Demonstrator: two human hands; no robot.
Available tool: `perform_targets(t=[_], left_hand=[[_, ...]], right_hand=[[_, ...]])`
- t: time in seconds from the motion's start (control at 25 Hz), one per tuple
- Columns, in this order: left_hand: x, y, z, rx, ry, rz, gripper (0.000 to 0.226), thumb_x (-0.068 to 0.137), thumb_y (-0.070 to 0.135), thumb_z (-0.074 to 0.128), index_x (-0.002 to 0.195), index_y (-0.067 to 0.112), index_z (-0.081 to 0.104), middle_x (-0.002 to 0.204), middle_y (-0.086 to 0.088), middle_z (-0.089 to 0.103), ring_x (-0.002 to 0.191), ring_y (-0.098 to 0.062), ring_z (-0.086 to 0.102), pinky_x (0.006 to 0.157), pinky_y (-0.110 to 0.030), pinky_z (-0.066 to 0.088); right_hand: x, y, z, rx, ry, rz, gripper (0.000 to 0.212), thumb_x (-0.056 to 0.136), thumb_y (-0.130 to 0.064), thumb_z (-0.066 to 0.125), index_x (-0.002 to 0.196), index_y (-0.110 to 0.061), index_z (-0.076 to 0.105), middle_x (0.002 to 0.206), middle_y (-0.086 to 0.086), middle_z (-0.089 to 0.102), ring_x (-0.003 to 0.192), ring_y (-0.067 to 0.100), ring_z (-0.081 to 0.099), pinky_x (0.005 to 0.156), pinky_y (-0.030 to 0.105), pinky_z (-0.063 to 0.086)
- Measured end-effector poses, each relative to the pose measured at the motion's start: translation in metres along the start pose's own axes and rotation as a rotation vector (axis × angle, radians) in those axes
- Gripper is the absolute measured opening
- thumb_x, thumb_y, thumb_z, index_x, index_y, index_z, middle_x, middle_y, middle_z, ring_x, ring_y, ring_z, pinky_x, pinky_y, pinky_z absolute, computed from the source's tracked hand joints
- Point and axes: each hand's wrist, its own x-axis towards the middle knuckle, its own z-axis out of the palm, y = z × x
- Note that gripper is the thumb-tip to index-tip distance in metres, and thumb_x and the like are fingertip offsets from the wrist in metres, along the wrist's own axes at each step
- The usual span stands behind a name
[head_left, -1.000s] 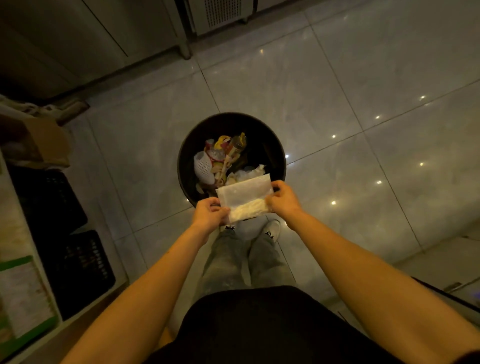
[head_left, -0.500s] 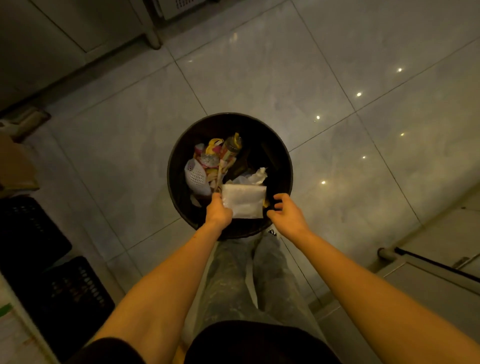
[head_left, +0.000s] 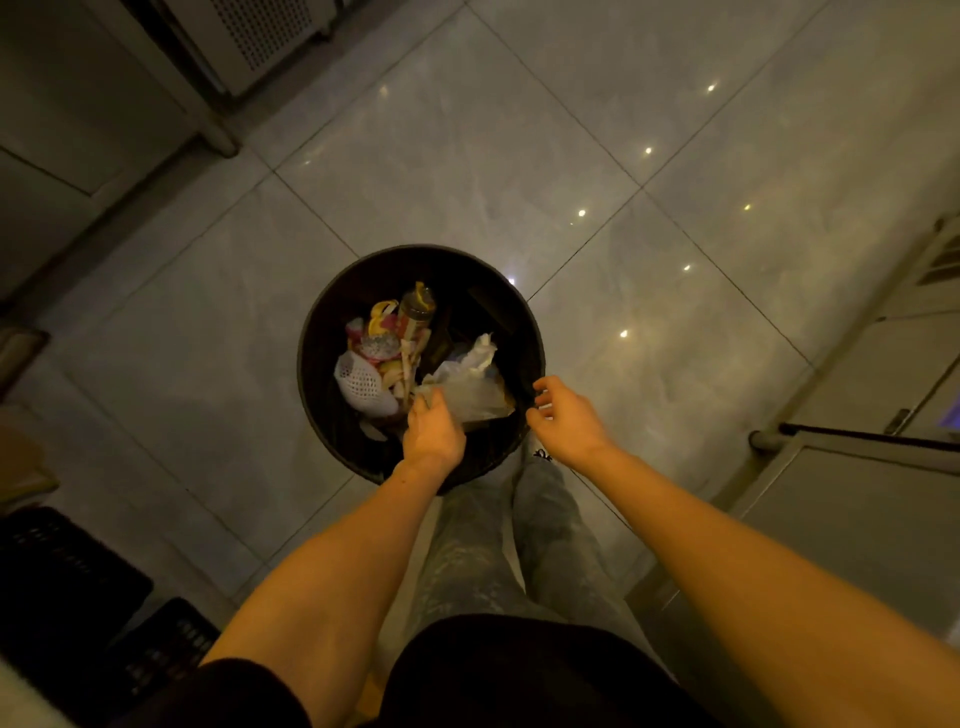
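A round black waste bin (head_left: 317, 364) stands on the tiled floor in front of my feet. It holds mixed rubbish: a white net sleeve (head_left: 361, 387), a bottle (head_left: 415, 312), crumpled tissue (head_left: 475, 353). A translucent plastic packet (head_left: 470, 397), blurred, lies tilted over the rubbish inside the bin's near side. My left hand (head_left: 434, 431) reaches into the bin, its fingers curled down at the packet's left corner. My right hand (head_left: 563, 421) hovers over the bin's right rim, fingers loosely curled, holding nothing.
Metal cabinets (head_left: 104, 104) on legs line the far left. Dark plastic crates (head_left: 67, 582) sit at the lower left. A steel unit with a black bar handle (head_left: 862, 436) stands close on the right. Pale glossy floor tiles (head_left: 467, 156) lie beyond the bin.
My right hand let go of the packet and drew off to the right. My left hand carried it lower into the bin, where it now tilts and blurs.
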Motion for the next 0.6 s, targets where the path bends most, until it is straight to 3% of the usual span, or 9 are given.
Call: perform_targets(t=[0.2, 0.6], left_hand=[[-0.037, 0.020, -0.022, 0.304, 0.089, 0.194, 0.055, 0.100, 0.036, 0.036, 0.150, 0.018, 0.023, 0.160, -0.019, 0.008, 0.147, -0.039, 0.006, 0.115, -0.057, 0.017], [-0.128, 0.146, -0.032, 0.487, 0.251, 0.808, 0.058, 0.100, 0.045, 0.019, 0.150, 0.017, 0.027, 0.159, -0.013, 0.023, 0.147, -0.030, 0.018, 0.118, -0.047, 0.014]], right_hand=[[-0.028, -0.007, -0.025, -0.097, 0.116, -0.102, 0.046, 0.096, -0.028, 0.048, 0.138, -0.010, 0.040, 0.136, 0.016, 0.051, 0.123, 0.032, 0.052, 0.098, 0.044, 0.047], [-0.127, 0.054, -0.132, -0.223, 0.631, -0.113, 0.048, 0.098, -0.031, 0.042, 0.142, -0.010, 0.040, 0.140, 0.016, 0.048, 0.122, 0.036, 0.049, 0.100, 0.043, 0.041]])
